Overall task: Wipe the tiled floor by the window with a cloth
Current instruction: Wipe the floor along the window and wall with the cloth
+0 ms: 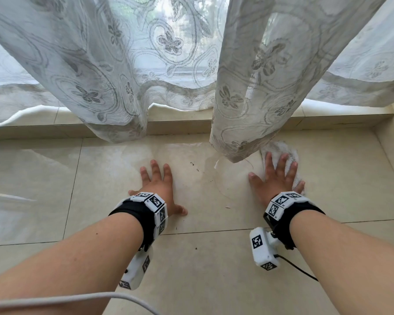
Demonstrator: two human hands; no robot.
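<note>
On the floor (191, 258) by the curtain (248, 110), your right hand (276, 178) presses flat, fingers spread, on the cloth (280, 151), while your left hand (159, 189) rests empty alongside

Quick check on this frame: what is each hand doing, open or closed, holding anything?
Left hand: open, flat on the tiled floor, holding nothing.
Right hand: open, fingers spread, pressing down on the white cloth.
</note>
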